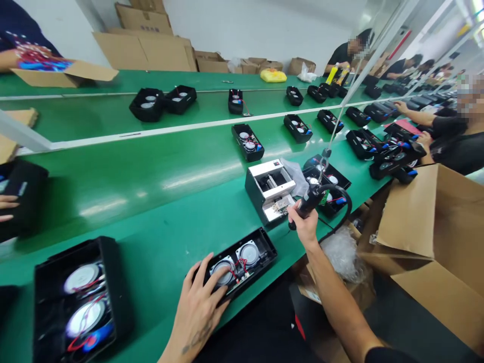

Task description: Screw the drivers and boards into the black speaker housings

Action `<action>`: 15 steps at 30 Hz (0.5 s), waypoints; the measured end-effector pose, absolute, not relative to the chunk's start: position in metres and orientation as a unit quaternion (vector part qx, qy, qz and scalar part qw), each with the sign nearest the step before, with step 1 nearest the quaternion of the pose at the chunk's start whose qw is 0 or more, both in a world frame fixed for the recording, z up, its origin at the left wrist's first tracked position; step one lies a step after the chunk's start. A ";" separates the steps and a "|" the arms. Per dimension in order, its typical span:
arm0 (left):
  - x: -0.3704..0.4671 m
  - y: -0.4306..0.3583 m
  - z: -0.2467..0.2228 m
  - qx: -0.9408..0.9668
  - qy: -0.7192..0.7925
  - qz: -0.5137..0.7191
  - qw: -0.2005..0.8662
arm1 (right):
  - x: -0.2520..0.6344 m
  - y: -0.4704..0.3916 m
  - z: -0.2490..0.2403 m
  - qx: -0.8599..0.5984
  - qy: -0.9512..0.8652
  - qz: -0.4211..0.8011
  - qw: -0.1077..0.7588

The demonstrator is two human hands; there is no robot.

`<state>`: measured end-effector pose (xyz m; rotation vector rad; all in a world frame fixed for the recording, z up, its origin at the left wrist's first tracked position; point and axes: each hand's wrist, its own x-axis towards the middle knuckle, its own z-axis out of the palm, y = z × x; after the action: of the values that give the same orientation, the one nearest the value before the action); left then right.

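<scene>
A black speaker housing [264, 241] lies open side up on the green bench, with two round speakers and red wires inside. My left hand [200, 297] grips its left end, fingers over the rim and one reaching in by the nearer speaker. In my right hand [305, 227] is a black electric screwdriver [312, 198], hung from a cord and held above the bench, apart from the housing. Its tip is close to the silver-and-black screw feeder [270, 189]; whether they touch I cannot tell.
More open housings sit behind the screwdriver [335, 201], at the left [117, 282] and along the line [247, 142]. A large cardboard box [408, 217] stands at the right, beside clear plastic wrap [344, 254]. Another person's hand [7, 207] touches a housing at far left. Co-workers sit at right.
</scene>
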<state>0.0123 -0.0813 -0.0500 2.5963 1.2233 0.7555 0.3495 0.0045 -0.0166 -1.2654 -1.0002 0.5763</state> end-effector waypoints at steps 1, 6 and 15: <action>0.012 -0.081 -0.051 0.870 0.411 0.258 0.090 | 0.351 0.008 -0.009 -0.547 -0.438 0.254 0.666; 0.014 -0.078 -0.052 0.861 0.419 0.271 0.101 | 0.349 0.034 0.034 -0.466 -0.452 0.190 0.737; 0.015 -0.071 -0.042 0.886 0.394 0.242 0.042 | 0.335 0.049 0.042 -0.538 -0.516 0.245 0.620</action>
<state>0.0154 -0.0706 -0.0416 2.7094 1.2068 0.7392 0.3346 0.0489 0.0423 -1.2362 -1.1867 0.5624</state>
